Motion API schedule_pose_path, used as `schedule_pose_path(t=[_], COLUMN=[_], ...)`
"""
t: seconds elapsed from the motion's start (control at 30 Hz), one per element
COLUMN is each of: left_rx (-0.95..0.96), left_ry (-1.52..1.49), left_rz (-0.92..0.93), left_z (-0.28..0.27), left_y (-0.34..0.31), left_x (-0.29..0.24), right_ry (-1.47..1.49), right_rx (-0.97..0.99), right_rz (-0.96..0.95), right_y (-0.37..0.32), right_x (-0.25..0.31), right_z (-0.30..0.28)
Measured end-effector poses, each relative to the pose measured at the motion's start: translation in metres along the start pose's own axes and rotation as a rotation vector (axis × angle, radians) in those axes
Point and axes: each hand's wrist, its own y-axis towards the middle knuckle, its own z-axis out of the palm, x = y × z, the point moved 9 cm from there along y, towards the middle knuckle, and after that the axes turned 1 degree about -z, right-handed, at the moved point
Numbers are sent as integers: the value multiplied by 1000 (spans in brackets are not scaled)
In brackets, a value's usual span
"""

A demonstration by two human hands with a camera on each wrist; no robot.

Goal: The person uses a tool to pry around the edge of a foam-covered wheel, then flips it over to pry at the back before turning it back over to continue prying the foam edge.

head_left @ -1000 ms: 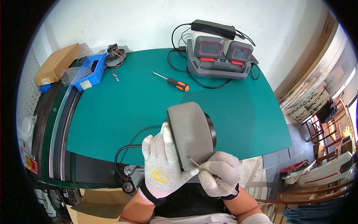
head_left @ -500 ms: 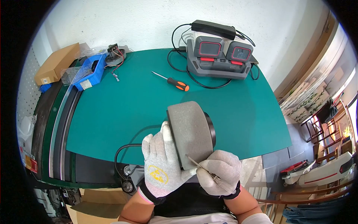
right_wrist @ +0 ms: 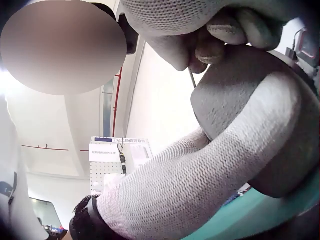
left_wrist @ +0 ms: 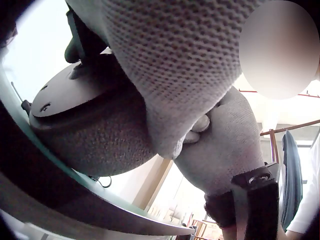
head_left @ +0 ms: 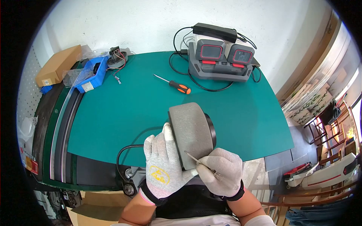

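In the head view, a wheel (head_left: 191, 132) with a wide grey tread stands near the table's front edge, tilted, its black hub side facing right. My left hand (head_left: 160, 165), in a pale knit glove, grips it, index finger along its left side and thumb at its near end. My right hand (head_left: 221, 171), gloved too, pinches a small thin screwdriver (head_left: 192, 156). Its metal tip lies over the lower part of the tread, and the fingers hide most of its handle. The left wrist view shows the wheel's side disc (left_wrist: 55, 100) with small screw holes.
On the green table (head_left: 124, 101) lies an orange-black screwdriver (head_left: 179, 86). Behind it a grey two-bay charger (head_left: 222, 71) carries battery packs and cables. At the back left are a blue bin (head_left: 94, 77), a cardboard box (head_left: 60, 66) and a wired part (head_left: 117, 58). A black cable (head_left: 124, 150) runs beside my left hand.
My right hand has shifted slightly left and up, carrying the small screwdriver's tip further across the tread. My left hand and the wheel stay nearly still, while the head view tilts slightly.
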Motion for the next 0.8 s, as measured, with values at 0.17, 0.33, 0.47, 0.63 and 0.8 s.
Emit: schedule_pose_path(t=[0.17,0.33,0.47,0.63,0.8], left_rx=[9,20,13,7,2], left_ry=[-24,-34,-20,7,-13], left_rz=[-28,-29,-10,1,2], left_z=[-1,-1,0,1,0], left_y=[3,1,0,-2,-2], left_x=[0,-1,-1,-1,-2], right_ry=[-6,27,40,19,-9], right_rx=[-31,-27,-42,-27,-23], right_rz=[30,-62,-35,-59,-89], right_y=[-5,-6,-7,-5,-4], right_x=[-4,0,-3,0,4], right_z=[-1,-3,-3,-2,-2])
